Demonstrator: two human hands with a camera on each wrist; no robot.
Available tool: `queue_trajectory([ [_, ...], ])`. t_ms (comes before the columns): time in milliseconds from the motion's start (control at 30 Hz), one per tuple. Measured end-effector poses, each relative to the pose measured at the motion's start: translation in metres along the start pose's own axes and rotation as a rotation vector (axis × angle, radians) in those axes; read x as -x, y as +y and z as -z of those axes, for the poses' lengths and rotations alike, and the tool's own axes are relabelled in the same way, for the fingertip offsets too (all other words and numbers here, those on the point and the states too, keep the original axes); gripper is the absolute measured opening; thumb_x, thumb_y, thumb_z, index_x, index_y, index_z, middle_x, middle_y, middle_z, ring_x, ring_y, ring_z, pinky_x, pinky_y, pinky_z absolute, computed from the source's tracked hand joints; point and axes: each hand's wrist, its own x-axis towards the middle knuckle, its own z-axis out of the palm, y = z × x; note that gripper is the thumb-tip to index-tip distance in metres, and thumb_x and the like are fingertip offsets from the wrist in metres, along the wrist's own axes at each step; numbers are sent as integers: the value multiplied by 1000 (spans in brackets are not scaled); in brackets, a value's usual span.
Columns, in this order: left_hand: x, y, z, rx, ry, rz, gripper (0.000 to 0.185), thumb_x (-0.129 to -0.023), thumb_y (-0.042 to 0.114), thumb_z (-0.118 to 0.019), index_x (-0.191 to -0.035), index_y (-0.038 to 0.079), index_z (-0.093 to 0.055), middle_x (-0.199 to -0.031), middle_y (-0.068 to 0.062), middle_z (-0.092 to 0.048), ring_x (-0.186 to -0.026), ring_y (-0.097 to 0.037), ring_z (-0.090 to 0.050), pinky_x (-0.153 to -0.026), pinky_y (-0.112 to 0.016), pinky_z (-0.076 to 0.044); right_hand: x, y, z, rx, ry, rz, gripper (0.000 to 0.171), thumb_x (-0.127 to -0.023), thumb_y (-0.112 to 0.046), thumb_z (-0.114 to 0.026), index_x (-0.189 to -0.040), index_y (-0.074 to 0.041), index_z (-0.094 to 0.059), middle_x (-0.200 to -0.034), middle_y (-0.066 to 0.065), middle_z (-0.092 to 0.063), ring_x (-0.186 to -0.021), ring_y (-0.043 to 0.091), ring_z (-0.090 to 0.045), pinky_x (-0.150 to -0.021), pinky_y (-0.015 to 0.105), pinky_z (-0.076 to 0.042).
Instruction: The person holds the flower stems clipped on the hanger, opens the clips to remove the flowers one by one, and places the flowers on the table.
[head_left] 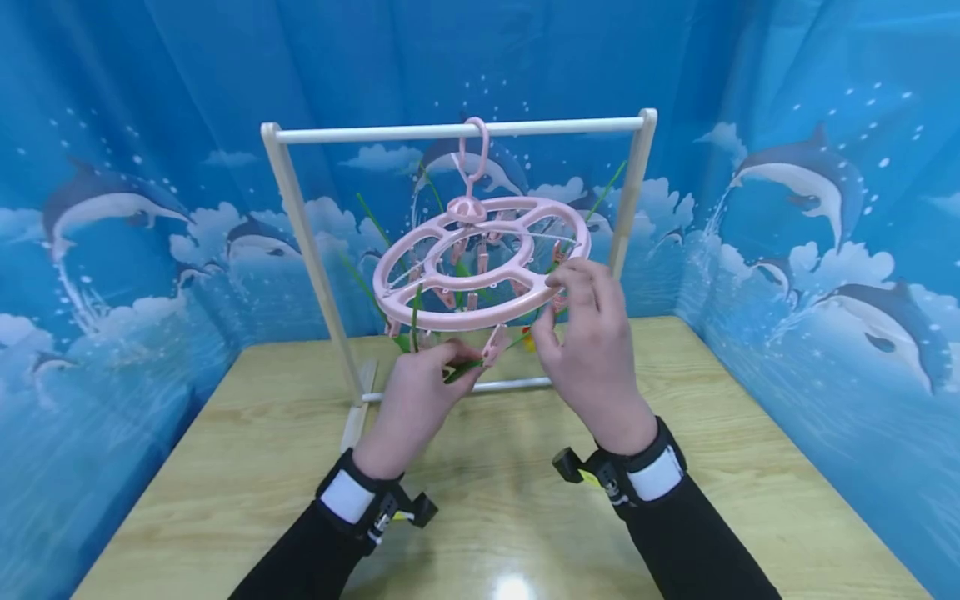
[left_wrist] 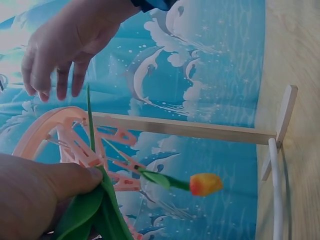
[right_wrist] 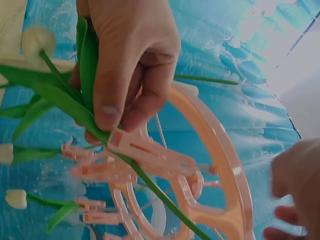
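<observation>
A pink round clip hanger [head_left: 517, 206] hangs by its hook from the white rod [head_left: 375, 133] of a wooden rack. My left hand [head_left: 457, 364] pinches the green stem and leaves of an artificial tulip [left_wrist: 100, 205] just under the hanger's front rim. The tulip's orange-yellow bud [left_wrist: 205, 184] points away from my hand. In the right wrist view a pink clip [right_wrist: 150, 152] sits on that stem [right_wrist: 160, 192], right below the left hand's fingers [right_wrist: 130, 65]. My right hand [head_left: 573, 287] is at the hanger's right rim, fingers loosely bent and holding nothing.
Other tulips hang from clips inside the ring, among them a white bud [right_wrist: 37, 37]. The rack stands at the back of a light wooden table [head_left: 480, 500]. Blue dolphin-print cloth walls close in on three sides.
</observation>
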Motion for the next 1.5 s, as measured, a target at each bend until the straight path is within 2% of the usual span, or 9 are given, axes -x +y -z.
queue_trajectory([
  [133,-1,2,5,22,15,-10,20,-92,14,-89,-110,18,-81,-109,1,-85,-102,-15,-82,-87,-30,-68,2,-8,0,-114,103,54,21,-95,-1,-62,-115,6,-62,-112,25,-66,-100,38,-63,-83,47,-58],
  [267,-2,3,8,-7,25,-30,21,-93,13,-88,-112,17,-81,-111,0,-85,-105,-18,-82,-89,-32,-68,4,-10,0,-132,91,120,18,-96,-10,-61,-104,4,-68,-93,18,-74,-86,35,-67,-72,45,-60],
  [433,-2,4,14,-65,23,-46,20,-94,16,-88,-112,20,-82,-109,3,-85,-103,-18,-82,-89,-35,-68,5,-8,3,-41,-42,114,28,-100,-20,-63,-97,1,-80,-87,17,-81,-85,35,-77,-74,47,-67],
  [567,-3,5,19,-124,42,-75,20,-92,18,-89,-112,20,-83,-109,1,-85,-101,-21,-82,-88,-38,-68,6,-7,2,-4,-186,96,25,-102,-20,-69,-109,0,-82,-100,16,-84,-94,34,-80,-83,47,-68],
  [733,-2,4,25,-178,85,-136,21,-92,17,-89,-112,19,-83,-110,-1,-86,-99,-23,-81,-86,-40,-68,4,-6,0,-38,-349,57,39,-100,-28,-82,-129,-4,-77,-122,13,-83,-105,31,-80,-90,45,-67],
  [1067,3,5,32,-176,82,-167,21,-94,18,-88,-115,20,-82,-113,2,-85,-104,-22,-76,-93,-40,-66,0,-9,4,-138,-582,-75,32,-99,-28,-83,-125,-11,-77,-118,4,-81,-106,23,-78,-83,38,-65],
  [1233,5,4,32,-151,82,-180,23,-94,19,-88,-115,19,-81,-112,1,-84,-101,-21,-76,-90,-38,-66,-1,-10,2,-158,-592,-101,27,-99,-24,-82,-121,-11,-76,-113,5,-82,-106,24,-79,-97,48,-65],
  [1367,6,3,31,-132,89,-208,25,-92,22,-91,-114,18,-80,-107,2,-84,-96,-18,-77,-84,-33,-67,-2,-9,2,-185,-600,-144,24,-99,-21,-81,-119,-9,-74,-111,5,-82,-104,26,-80,-124,61,-50],
  [1500,6,2,31,-119,77,-227,31,-88,22,-94,-116,18,-79,-110,3,-83,-99,-16,-76,-87,-31,-66,-3,-8,1,-200,-616,-167,24,-101,-20,-78,-119,-7,-71,-111,7,-83,-104,28,-81,-130,63,-39],
])
